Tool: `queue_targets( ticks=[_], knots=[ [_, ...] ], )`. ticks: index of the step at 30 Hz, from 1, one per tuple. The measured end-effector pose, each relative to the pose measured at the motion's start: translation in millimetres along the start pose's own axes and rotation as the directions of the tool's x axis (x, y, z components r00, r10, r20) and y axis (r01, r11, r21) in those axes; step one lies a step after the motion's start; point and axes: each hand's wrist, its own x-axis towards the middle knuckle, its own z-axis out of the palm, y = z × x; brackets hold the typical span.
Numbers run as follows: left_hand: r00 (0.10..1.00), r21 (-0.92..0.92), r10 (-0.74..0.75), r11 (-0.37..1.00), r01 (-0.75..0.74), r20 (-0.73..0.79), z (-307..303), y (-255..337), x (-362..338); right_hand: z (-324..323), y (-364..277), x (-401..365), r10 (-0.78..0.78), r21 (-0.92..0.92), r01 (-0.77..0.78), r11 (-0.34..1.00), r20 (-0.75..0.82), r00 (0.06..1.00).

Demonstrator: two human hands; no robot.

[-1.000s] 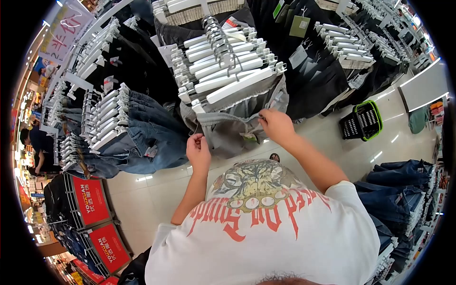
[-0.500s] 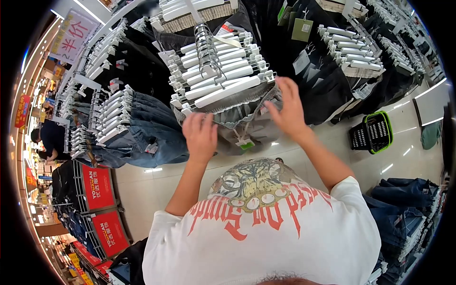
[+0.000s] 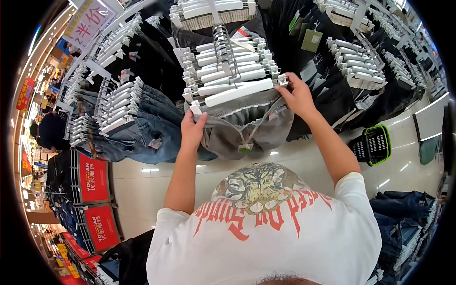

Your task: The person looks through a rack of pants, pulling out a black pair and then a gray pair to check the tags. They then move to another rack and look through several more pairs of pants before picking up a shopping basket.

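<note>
grey garment [image 3: 274,124]: tag [image 3: 245,148] print too small; left hand [image 3: 192,132]: fingers partly hidden; white shirt [image 3: 266,249]: cut off below

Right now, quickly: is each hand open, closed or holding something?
Left hand: at the left clip of the front hanger; whether its grip is closed can't be told.
Right hand: closed on the right clip.

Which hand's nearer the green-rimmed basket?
Right. The right hand, at the front hanger's right clip, is left of the basket; the left hand, at the left clip, is farther.

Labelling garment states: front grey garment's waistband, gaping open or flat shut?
Gaping open: the waistband sags at the front, away from the white hanger, exposing its inside.
</note>
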Motion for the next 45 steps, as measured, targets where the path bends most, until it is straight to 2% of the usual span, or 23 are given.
queue_targets(
  ticks=[3,5,6,9,11,13,15,17,19,21,22,26,27,30,31,32,33,35,36,37,39,42,45],
  knots=[
    [1.000,-0.002,0.019,1.000,-0.019,0.019,-4.3,8.5,4.2,3.7,-12.6,-6.3,-0.084,-0.110,0.069,0.992,-0.143,0.986],
    [0.999,0.025,0.032,0.999,-0.032,0.004,-2.8,15.4,4.0,2.6,-24.8,-21.3,-0.035,-0.119,0.018,0.993,-0.149,0.988],
    [1.000,0.163,-0.014,0.986,0.016,-0.015,-5.4,20.4,-2.3,1.3,-29.6,-33.0,-0.049,-0.089,0.037,0.995,-0.129,0.990],
    [0.996,0.097,-0.072,0.993,0.067,0.051,-20.1,-4.5,-19.3,-0.6,-29.3,-73.9,0.092,0.007,-0.092,0.996,-0.089,0.992],
    [0.990,0.086,-0.126,0.989,0.120,0.064,-28.9,-22.9,-32.3,-1.2,-28.1,-99.9,0.245,0.148,-0.244,0.958,0.008,0.969],
    [0.989,-0.062,-0.106,0.992,0.113,0.102,-26.4,-24.4,-44.2,-2.4,-32.8,-116.7,0.279,0.078,-0.284,0.956,0.068,0.958],
    [0.981,-0.067,-0.069,0.994,0.082,0.184,-26.2,-20.3,-48.6,2.5,-52.0,-126.8,0.192,-0.007,-0.192,0.981,-0.022,0.981],
    [0.963,-0.079,-0.022,0.996,0.044,0.269,-25.7,-13.6,-50.4,6.8,-84.2,-125.8,-0.041,-0.449,0.008,0.894,-0.063,0.997],
    [0.934,-0.094,0.026,0.996,0.008,0.356,-21.0,-5.1,-46.3,13.9,-100.3,-126.7,-0.088,-0.568,0.104,0.816,0.056,0.995],
    [0.878,-0.058,0.077,0.997,-0.056,0.473,-19.6,4.1,-39.7,18.5,-102.5,-125.2,-0.019,-0.642,0.129,0.756,0.176,0.984],
    [0.845,-0.038,0.084,0.996,-0.075,0.529,-17.3,11.6,-37.7,17.7,-102.8,-126.2,0.096,-0.731,0.096,0.676,0.217,0.971],
    [0.741,0.008,0.143,0.980,-0.197,0.656,-10.6,12.6,-31.4,26.7,-106.1,-130.2,0.358,-0.658,-0.027,0.752,0.375,0.855],
    [0.727,0.028,0.155,0.972,-0.233,0.669,-9.3,12.1,-31.1,25.4,-101.6,-136.4,0.320,-0.668,0.016,0.744,0.377,0.869],
    [0.792,0.127,0.096,0.969,-0.214,0.603,-0.4,23.5,-34.8,17.3,-88.1,-151.3,0.129,-0.639,0.156,0.753,0.376,0.918],
    [0.802,0.185,0.368,0.848,-0.497,0.470,5.8,31.0,-40.7,13.8,-88.0,-154.6,0.154,-0.675,0.140,0.725,0.357,0.921],
    [0.698,0.280,0.629,0.641,-0.714,0.341,15.9,40.4,-48.6,8.8,-89.9,-156.3,0.177,-0.711,0.125,0.692,0.335,0.926],
    [0.496,0.403,0.836,0.381,-0.832,0.234,23.2,47.9,-57.3,3.0,-92.3,-158.8,0.201,-0.746,0.108,0.658,0.312,0.929],
    [0.334,0.250,0.824,0.241,-0.938,0.459,26.9,32.6,-91.2,-10.2,-94.2,-163.6,0.108,-0.719,0.147,0.679,0.296,0.949],
    [0.310,0.120,0.706,0.306,-0.944,0.637,39.8,28.0,-109.4,-15.7,-100.4,-165.7,0.088,-0.717,0.144,0.683,0.276,0.957],
    [0.235,0.111,0.709,0.218,-0.970,0.665,59.1,32.3,-131.5,-21.3,-107.4,-169.4,0.071,-0.713,0.140,0.687,0.258,0.964],
    [0.245,0.199,0.584,0.143,-0.970,0.774,89.6,31.0,-156.3,-36.7,-116.5,-174.6,0.096,-0.712,0.138,0.688,0.279,0.956],
    [0.199,0.176,0.517,0.093,-0.980,0.833,114.7,22.8,-157.4,-57.8,-121.0,-196.8,0.114,-0.698,0.112,0.708,0.269,0.956],
    [0.187,0.108,0.505,0.182,-0.977,0.843,137.4,32.6,-167.4,-77.6,-118.0,-214.0,0.134,-0.703,0.091,0.705,0.258,0.957]
  ],
)
